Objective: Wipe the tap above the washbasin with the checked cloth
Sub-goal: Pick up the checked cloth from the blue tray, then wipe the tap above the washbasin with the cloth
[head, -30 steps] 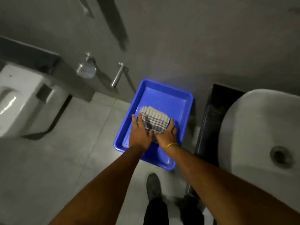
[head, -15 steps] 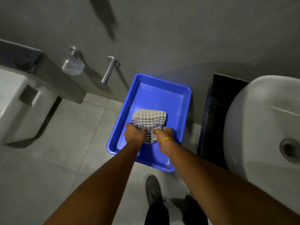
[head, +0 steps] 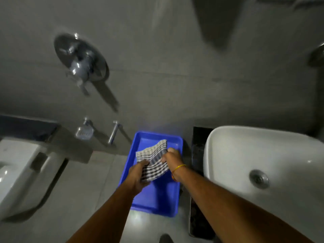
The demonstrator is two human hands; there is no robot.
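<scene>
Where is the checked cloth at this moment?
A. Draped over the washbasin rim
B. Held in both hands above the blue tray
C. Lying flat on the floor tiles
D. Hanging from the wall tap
B: the left hand and right hand both grip the checked cloth above the blue tray.

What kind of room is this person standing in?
Most likely a bathroom. A white washbasin sits at the right, a white toilet at the left, and a chrome shower mixer is set in the grey wall.
</scene>
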